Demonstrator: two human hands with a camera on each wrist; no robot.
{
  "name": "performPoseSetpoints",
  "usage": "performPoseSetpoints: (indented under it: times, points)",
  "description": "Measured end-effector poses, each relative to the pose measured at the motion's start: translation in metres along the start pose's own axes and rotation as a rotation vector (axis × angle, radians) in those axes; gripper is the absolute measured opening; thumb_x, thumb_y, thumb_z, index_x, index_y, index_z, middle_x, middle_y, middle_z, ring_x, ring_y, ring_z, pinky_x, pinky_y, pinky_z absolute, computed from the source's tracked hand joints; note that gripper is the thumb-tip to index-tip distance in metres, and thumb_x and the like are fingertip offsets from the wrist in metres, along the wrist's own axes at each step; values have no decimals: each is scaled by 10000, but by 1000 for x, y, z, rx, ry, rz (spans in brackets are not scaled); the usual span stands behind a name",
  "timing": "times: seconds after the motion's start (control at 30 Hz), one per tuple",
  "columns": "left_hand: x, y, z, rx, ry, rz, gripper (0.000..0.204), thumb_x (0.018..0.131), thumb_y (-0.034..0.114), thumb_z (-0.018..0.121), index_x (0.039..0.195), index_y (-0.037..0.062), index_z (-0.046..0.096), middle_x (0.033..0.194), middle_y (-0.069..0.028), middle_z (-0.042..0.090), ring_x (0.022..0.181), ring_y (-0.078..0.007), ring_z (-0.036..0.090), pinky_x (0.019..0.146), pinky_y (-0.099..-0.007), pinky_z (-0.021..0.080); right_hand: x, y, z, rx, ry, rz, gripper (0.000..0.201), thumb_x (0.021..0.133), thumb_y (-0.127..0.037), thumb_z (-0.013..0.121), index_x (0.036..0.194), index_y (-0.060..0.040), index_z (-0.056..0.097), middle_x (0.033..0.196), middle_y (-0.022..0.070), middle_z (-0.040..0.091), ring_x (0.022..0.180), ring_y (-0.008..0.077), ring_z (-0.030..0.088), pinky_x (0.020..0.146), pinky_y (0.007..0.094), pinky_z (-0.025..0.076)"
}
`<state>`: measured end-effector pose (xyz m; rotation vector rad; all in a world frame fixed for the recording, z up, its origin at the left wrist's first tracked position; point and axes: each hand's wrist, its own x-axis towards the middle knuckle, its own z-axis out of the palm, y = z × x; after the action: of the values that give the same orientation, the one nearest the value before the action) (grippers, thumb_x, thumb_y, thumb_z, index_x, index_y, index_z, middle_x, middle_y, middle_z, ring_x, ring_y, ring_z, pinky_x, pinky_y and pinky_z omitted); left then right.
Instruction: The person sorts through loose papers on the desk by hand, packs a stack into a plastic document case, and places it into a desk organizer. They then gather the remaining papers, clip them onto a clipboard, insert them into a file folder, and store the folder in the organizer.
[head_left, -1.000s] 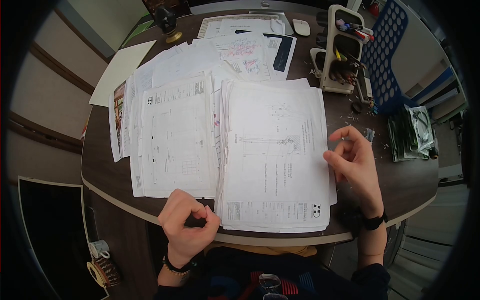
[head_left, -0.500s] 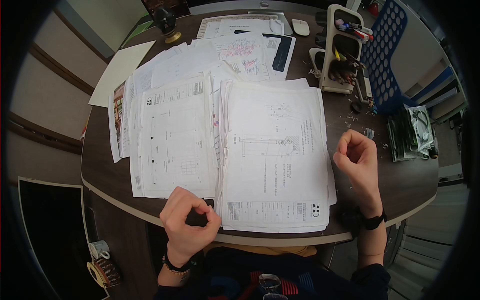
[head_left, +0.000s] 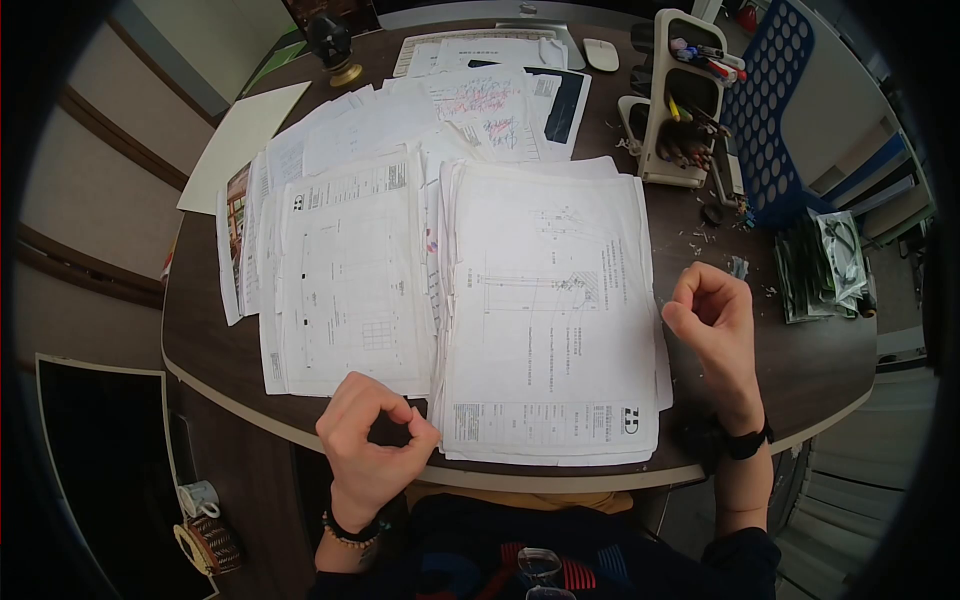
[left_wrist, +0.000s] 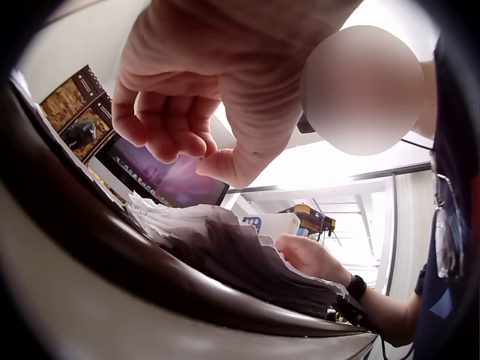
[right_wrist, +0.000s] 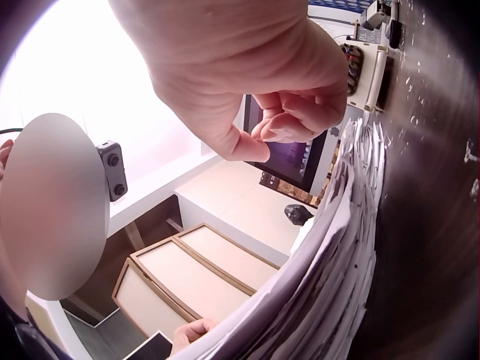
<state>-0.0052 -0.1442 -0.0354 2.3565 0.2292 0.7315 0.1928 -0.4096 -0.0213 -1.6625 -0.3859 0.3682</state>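
A thick stack of printed drawing sheets (head_left: 550, 350) lies at the front middle of the desk, its edges uneven. By its lower left corner is my left hand (head_left: 375, 440), with thumb tip and index finger brought together in a ring. Nothing shows between those fingertips in the left wrist view, where the hand (left_wrist: 217, 97) hangs above the pile's edge. Beyond the stack's right edge my right hand (head_left: 718, 330) has its fingers curled, the thumb against the index finger. In the right wrist view these fingertips (right_wrist: 262, 146) meet with no paper between them.
Left of the stack lies a second pile of drawings (head_left: 350, 280), with handwritten sheets (head_left: 480, 100) behind. A pen organizer (head_left: 655, 150), a mouse (head_left: 601, 55) and a blue perforated holder (head_left: 765, 110) stand at the back right. Green packets (head_left: 805, 270) lie at the right edge.
My right hand's spread fingers have curled in until thumb and index finger meet, and the hand has drawn slightly away from the stack's right edge. The left hand and papers hardly differ.
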Motion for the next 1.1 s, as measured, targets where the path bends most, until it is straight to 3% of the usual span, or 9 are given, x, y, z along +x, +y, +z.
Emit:
performPoseSetpoints:
  times: [0.17, 0.27, 0.33, 0.37, 0.47, 0.67, 0.77, 1.1]
  points:
    - [0, -2, 1, -8, 14, -3, 185, 580, -69, 618, 610, 20, 459, 594, -61, 500, 539, -203, 483, 525, -278, 385, 0, 3, -1, 25, -13, -13, 203, 775, 6, 633, 684, -72, 470, 654, -72, 491, 582, -13, 432, 526, 148, 332]
    - [1, -1, -1, 16, -80, -37, 168, 593, -63, 631, 733, -6, 558, 729, -97, 561, 675, -239, 550, 625, -308, 446, 0, 3, -1, 33, -13, -7, 180, 776, 12, 622, 716, -71, 474, 671, -71, 490, 590, -14, 435, 531, 144, 336]
    - [11, 8, 2, 116, -105, -30, 355, 605, -52, 649, 959, -28, 620, 941, -147, 592, 890, -294, 574, 806, -354, 474, 0, 1, 1, 38, -13, -3, 173, 777, 14, 620, 734, -70, 475, 683, -71, 489, 598, -15, 435, 536, 143, 339]
    - [9, 6, -2, 122, -207, -81, 491, 647, -41, 671, 1132, -24, 601, 1149, -178, 571, 1128, -352, 529, 971, -401, 430, 0, 0, 1, 43, -11, 1, 167, 777, 15, 618, 751, -70, 477, 695, -71, 489, 606, -16, 436, 541, 141, 342]
    - [0, -9, -2, 176, -264, -38, 401, 693, -34, 688, 1089, -19, 620, 1205, -164, 582, 1196, -358, 523, 983, -409, 440, 1, 3, 0, 49, -26, 10, 162, 778, 18, 617, 774, -68, 480, 713, -70, 492, 620, -17, 438, 552, 139, 347]
    - [-3, -23, -5, 142, -249, -49, 290, 742, -25, 707, 1028, -14, 657, 1174, -151, 614, 1175, -333, 561, 953, -393, 473, 1, -1, 2, 37, -19, 23, 166, 789, 22, 623, 779, -68, 484, 720, -69, 494, 632, -17, 441, 563, 140, 354]
    - [5, -7, -8, 138, -242, -100, 286, 741, -31, 710, 1023, -9, 665, 1141, -154, 631, 1161, -333, 571, 956, -386, 474, 1, 0, 2, 46, -28, 22, 168, 792, 23, 626, 781, -69, 485, 725, -69, 495, 636, -15, 444, 565, 140, 355]
    - [3, -17, -8, 185, -243, -40, 322, 713, -29, 729, 1025, -13, 653, 1113, -152, 649, 1121, -332, 610, 904, -374, 514, 0, 0, 0, 105, -47, 24, 113, 815, 5, 596, 810, -50, 498, 726, -50, 501, 602, 0, 422, 526, 160, 331]
